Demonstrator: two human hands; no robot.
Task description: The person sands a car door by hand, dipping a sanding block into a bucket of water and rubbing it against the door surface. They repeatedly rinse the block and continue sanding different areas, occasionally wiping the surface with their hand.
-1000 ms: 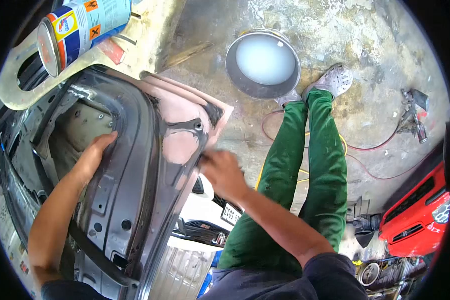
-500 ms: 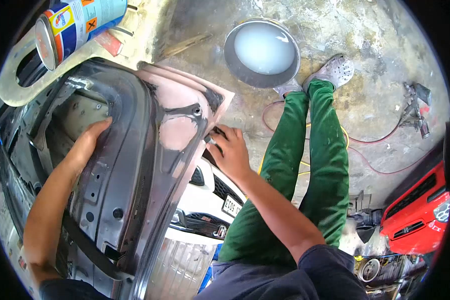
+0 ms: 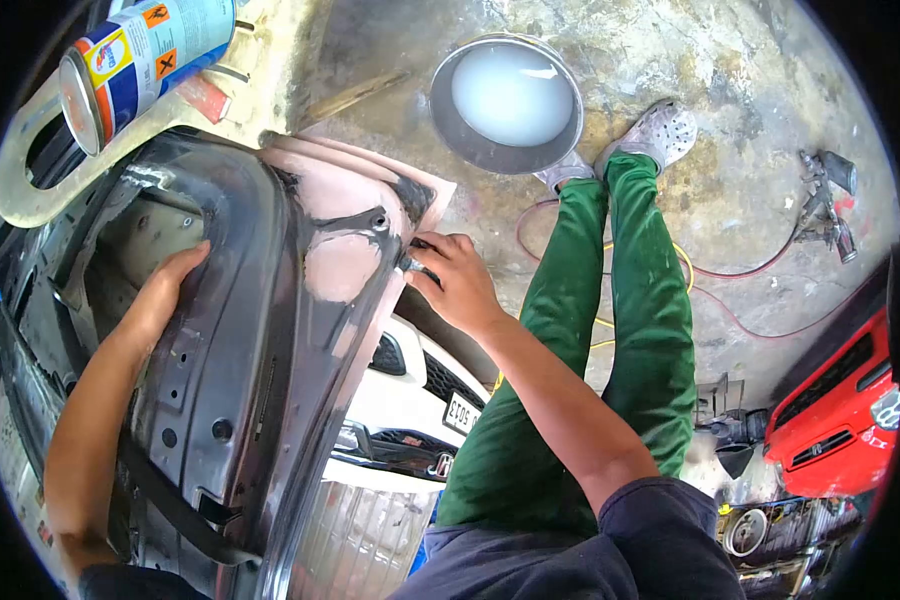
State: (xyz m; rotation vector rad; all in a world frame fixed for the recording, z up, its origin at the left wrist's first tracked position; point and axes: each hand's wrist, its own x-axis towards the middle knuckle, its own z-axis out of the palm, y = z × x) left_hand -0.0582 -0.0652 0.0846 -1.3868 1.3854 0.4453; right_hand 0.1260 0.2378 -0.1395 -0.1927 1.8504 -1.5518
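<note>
Head view: the grey door (image 3: 240, 330) stands on edge, its upper corner patched with pink filler. The left hand (image 3: 165, 290) lies flat and open against the door's inner frame, gripping nothing. The right hand (image 3: 457, 283), fingers curled around a small dark pad (image 3: 417, 266), presses at the door's outer edge. Above the door lie a can (image 3: 140, 55) and a basin (image 3: 507, 103).

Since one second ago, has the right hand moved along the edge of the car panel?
Yes. The right hand slid up the car panel edge toward the pink filler corner, closer to its dark hole.
</note>
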